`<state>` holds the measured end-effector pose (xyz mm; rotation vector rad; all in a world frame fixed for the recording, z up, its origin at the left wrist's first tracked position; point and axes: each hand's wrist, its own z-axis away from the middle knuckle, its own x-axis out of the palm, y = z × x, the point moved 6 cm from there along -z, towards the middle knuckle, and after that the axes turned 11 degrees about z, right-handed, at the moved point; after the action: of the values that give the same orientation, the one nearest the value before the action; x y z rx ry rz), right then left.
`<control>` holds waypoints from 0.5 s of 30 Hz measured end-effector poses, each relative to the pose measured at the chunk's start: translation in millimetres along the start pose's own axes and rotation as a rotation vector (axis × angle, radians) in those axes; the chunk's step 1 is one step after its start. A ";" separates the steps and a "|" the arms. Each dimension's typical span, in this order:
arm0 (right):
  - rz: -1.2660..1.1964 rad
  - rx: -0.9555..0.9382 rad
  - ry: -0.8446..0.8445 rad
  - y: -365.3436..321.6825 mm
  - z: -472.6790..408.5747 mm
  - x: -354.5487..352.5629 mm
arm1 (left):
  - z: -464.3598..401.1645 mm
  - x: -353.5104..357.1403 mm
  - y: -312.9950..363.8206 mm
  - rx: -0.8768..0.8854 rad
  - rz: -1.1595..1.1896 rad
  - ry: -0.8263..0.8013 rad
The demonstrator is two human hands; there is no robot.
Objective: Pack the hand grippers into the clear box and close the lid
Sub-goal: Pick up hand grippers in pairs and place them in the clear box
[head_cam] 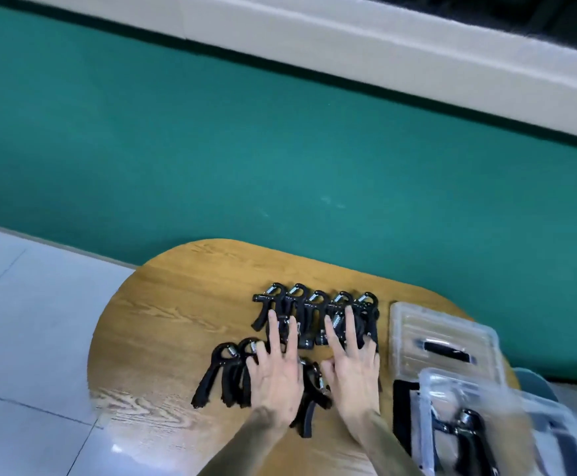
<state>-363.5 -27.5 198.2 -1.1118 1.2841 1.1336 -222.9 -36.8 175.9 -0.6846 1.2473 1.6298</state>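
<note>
On the wooden table (pixel 163 321) lie black hand grippers (pixel 314 314): five in the far row, about three in the near row, though the hands hide part of the count. One more sits blurred inside the clear box (pixel 469 431) at the right, its lid (pixel 441 341) lying beside it. The left hand (pixel 275 376) and right hand (pixel 352 369) each rest flat with the grip spread wide, fingers touching the grippers, clasping none.

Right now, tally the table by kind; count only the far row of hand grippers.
Hand grippers, far row: 5
Clear box: 1
Lid: 1
Left hand, right hand: 2
Total: 9
</note>
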 end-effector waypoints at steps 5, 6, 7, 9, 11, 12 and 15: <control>-0.040 0.134 0.037 68.9 33.1 -14.5 | 16.6 15.6 65.9 0.134 0.017 0.028; -0.050 0.157 0.042 84.0 38.7 -15.6 | 20.2 21.0 79.8 0.159 0.018 0.037; -0.061 0.177 0.049 98.6 43.8 -16.7 | 23.6 26.6 93.2 0.182 0.022 0.044; -0.087 0.199 0.066 128.1 53.9 -18.3 | 30.2 39.1 121.0 0.217 0.016 0.053; -0.115 0.222 0.086 154.8 64.6 -18.6 | 38.8 50.9 145.2 0.220 0.016 0.056; -0.125 0.241 0.092 169.7 70.8 -18.6 | 44.4 58.4 158.6 0.218 0.012 0.057; -0.139 0.275 0.088 213.7 89.5 -14.4 | 61.5 84.7 196.1 0.189 -0.007 0.027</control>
<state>-564.5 87.2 216.8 -1.0356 1.3624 0.7860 -428.7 41.9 205.3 -0.5933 1.3963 1.4784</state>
